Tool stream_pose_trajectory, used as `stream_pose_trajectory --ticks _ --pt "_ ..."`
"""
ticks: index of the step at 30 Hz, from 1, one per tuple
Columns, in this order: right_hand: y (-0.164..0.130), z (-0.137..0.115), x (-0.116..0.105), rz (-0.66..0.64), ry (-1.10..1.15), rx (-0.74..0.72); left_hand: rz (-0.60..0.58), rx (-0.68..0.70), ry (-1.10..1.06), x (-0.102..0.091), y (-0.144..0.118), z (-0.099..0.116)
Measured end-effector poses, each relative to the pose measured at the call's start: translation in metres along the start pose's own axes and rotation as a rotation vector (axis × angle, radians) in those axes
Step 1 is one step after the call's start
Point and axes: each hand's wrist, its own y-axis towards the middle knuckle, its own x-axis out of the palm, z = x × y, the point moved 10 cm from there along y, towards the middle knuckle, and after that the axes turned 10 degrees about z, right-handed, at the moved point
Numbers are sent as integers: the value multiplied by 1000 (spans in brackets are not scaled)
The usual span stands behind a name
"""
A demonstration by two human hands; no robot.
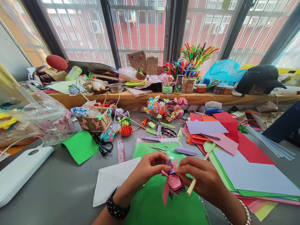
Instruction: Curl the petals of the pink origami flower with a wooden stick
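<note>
Between my hands, above a green sheet (pixel 150 200), is a folded paper flower (pixel 173 182) with pink and purple petals. My left hand (pixel 153 167) pinches its upper left petals between thumb and fingers. From the right, my right hand (pixel 199 175) grips the flower's other side with its fingertips. A wooden stick (pixel 191 187) also passes between the fingers of that hand, slanting up to the right. Small scissors (pixel 161 148) lie just beyond my hands, beside a folded purple paper strip (pixel 186 151).
Coloured paper sheets (pixel 262 175) are piled at the right. On the left lie a white power bank (pixel 25 175), a curled green paper (pixel 81 147) and black glasses (pixel 104 147). A ruler (pixel 121 151) and white tissue (pixel 110 176) sit nearer. Paper flowers and a basket (pixel 93 123) stand behind.
</note>
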Motion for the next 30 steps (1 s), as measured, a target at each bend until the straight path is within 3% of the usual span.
stream_pose_trajectory --ticks 8,22,30 --pt "-2 -3 0 -10 -18 -47 117 42 22 -7 1 5" --pt "-4 -10 3 -66 -102 -105 145 45 -5 -8 0 5" --pt "-11 -19 1 -38 -200 -223 187 95 0 -13 -1 9"
